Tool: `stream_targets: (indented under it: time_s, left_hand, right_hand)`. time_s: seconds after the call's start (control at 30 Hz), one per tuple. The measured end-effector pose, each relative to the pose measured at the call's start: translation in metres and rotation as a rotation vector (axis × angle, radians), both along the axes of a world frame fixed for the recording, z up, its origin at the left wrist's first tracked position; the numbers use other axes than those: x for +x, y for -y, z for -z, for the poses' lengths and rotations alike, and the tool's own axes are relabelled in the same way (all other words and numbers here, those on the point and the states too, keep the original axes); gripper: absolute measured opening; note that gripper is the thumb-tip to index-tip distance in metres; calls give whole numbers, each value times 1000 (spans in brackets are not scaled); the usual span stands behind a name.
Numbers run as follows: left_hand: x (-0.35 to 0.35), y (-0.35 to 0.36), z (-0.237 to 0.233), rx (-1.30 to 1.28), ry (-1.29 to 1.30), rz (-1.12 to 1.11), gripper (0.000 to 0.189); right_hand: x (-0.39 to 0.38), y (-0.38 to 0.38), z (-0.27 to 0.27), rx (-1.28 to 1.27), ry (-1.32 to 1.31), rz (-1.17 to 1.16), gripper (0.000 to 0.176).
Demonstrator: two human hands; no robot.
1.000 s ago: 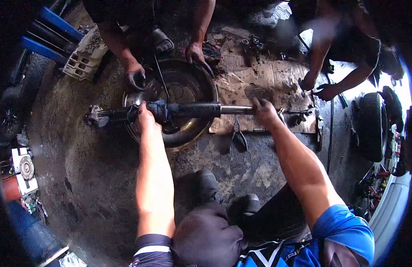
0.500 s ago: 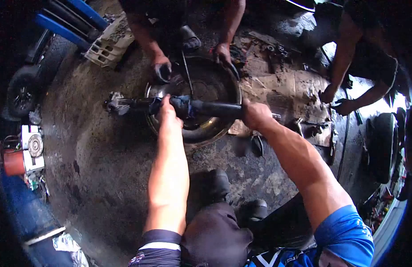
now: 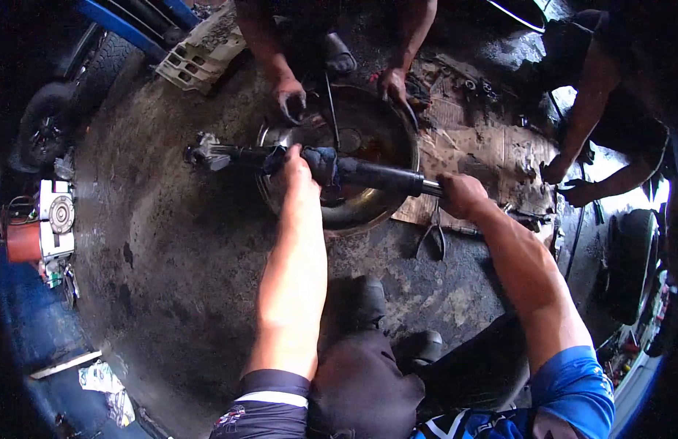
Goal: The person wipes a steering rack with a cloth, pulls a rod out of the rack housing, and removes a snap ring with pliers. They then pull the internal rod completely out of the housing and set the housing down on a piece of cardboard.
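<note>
A long black cylinder [image 3: 379, 177] with a shiny metal rod [image 3: 431, 187] lies across my view, nearly level. My left hand [image 3: 296, 167] is closed round its left half, beside a dark blue rag [image 3: 323, 165] wrapped on the tube. My right hand [image 3: 463, 196] is closed round the rod, just beyond the cylinder's right end; the rod's tip is hidden in it. At the far left the piece ends in a grimy metal fitting [image 3: 207, 151]. Beneath is a wide round metal pan [image 3: 368, 217] with brownish wet residue.
Another person's hands [image 3: 289, 99] are at the pan's far rim. A second person's hands [image 3: 573, 183] work at the right over dirty cardboard [image 3: 500, 150] with loose parts. Pliers [image 3: 432, 238] lie near the cardboard's edge. A ribbed metal block [image 3: 196, 62] stands far left.
My right hand has moved right, away from the cylinder's end, and bare rod now shows between them. The whole view has shifted slightly. The pliers show more fully.
</note>
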State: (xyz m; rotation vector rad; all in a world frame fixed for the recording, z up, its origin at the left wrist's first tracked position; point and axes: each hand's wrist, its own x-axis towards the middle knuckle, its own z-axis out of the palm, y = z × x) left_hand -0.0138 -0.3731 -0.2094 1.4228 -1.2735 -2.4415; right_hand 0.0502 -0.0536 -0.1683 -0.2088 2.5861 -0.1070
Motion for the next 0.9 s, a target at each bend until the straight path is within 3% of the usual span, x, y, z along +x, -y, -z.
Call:
stream_targets:
  time_s: [0.07,0.13,0.23,0.27,0.33,0.37,0.4,0.47,0.53,0.57,0.63,0.77,0.87,0.9]
  left_hand:
    - [-9,9,28,1,53,26,56]
    - [-12,8,34,-56,34,12,39]
    - [-12,13,50,4,68,-1,38]
    - [-12,18,61,53,11,-79,60]
    - [-10,17,60,35,1,-70,61]
    - [-17,24,76,24,31,-96,56]
    - [-11,13,43,71,34,-59,50]
    - [-7,8,29,103,-123,29,46]
    - [-7,8,29,-8,-42,29,43]
    - [-4,4,24,5,-46,28,42]
    - [0,1,9,30,-37,35,43]
    - [-6,7,22,-37,38,-60,48]
    - [-8,22,37,35,44,4,47]
    - [-6,14,22,8,45,-2,45]
  right_hand:
    - [-3,1,-5,18,60,16,27]
    - [-7,4,-10,18,109,-63,28]
    - [-1,10,-6,26,64,16,26]
    - [1,11,-5,31,28,54,26]
    - [0,12,-11,58,58,105,25]
    - [-3,7,-8,7,93,24,26]
    - [-8,3,-4,-45,126,-59,26]
    - [-16,2,1,-69,214,-74,27]
    - [-20,16,-3,-99,245,-126,27]
    - [-14,30,-4,-86,173,10,27]
    - [-9,43,-3,-86,63,58,24]
    - [-8,41,-5,-70,50,67,21]
    - [-2,23,-20,-44,68,46,23]
    - [5,3,-22,-61,35,31,25]
